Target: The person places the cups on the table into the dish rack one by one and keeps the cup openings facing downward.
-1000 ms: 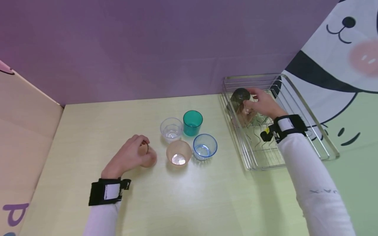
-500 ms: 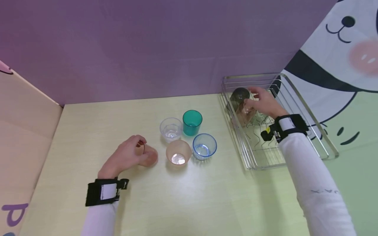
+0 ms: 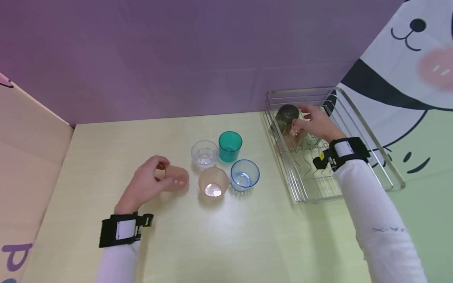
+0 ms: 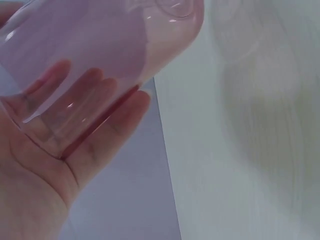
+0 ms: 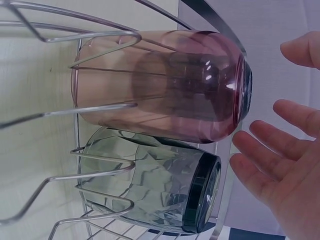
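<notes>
I have the left hand [image 3: 145, 182] curled round the rim end of a pink glass [image 3: 175, 179], thumb and fingers only as far apart as the glass is wide. It lies tilted in that grip, base pointing to the hand's right, above the pale table [image 3: 247, 236].

My right hand [image 5: 285, 155] is loosely spread; the fingertips sit just beside an upturned second pink glass [image 5: 165, 85], with a slight gap between. A faceted greenish glass [image 5: 155, 180] stands upturned beside that one, and a dark glass [image 3: 288, 113] is just left of the hand, all in the wire rack [image 3: 301, 196].

Between my two hands four cups stand upright: peach [image 3: 214, 183] nearest the left grip, then clear [image 3: 204, 155], teal [image 3: 230, 147] and blue-rimmed [image 3: 245, 175].

Past both hands rises a purple backdrop [image 3: 177, 59]; right of the rack, a printed animal-face panel [image 3: 424, 39].
</notes>
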`<move>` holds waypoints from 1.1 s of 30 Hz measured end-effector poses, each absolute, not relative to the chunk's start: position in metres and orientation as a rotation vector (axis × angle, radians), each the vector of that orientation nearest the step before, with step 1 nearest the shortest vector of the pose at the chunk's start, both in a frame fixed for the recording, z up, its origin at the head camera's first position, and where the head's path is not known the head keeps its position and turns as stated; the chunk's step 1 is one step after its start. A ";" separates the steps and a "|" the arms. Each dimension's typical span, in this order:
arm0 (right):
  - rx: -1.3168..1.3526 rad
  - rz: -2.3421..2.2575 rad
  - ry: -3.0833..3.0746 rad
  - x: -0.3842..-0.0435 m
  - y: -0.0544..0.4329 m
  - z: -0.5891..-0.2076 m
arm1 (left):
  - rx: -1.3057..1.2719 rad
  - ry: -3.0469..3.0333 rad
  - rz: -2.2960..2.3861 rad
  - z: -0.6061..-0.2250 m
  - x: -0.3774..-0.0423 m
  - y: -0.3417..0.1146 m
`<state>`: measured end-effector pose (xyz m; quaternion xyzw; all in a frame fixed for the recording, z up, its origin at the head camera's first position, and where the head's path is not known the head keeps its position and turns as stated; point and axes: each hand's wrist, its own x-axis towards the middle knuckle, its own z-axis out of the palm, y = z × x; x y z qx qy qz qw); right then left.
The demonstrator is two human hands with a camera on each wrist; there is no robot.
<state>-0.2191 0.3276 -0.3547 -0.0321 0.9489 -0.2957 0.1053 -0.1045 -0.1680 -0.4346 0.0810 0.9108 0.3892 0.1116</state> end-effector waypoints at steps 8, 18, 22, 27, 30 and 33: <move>-0.095 -0.872 2.788 -0.220 0.328 -0.355 | 0.305 2.790 1.307 -0.430 -0.105 -0.171; -0.085 -0.849 2.792 -0.219 0.325 -0.350 | 0.326 2.876 1.601 -0.423 -0.108 -0.169; -0.091 -0.868 2.792 -0.218 0.324 -0.348 | 0.311 2.878 1.659 -0.418 -0.109 -0.165; -0.103 -0.886 2.796 -0.218 0.320 -0.345 | 0.332 2.849 1.743 -0.411 -0.111 -0.158; -0.117 -0.884 2.800 -0.217 0.318 -0.344 | 0.337 2.818 1.806 -0.408 -0.111 -0.154; -0.134 -0.882 2.807 -0.216 0.314 -0.341 | 0.340 2.786 1.860 -0.406 -0.112 -0.149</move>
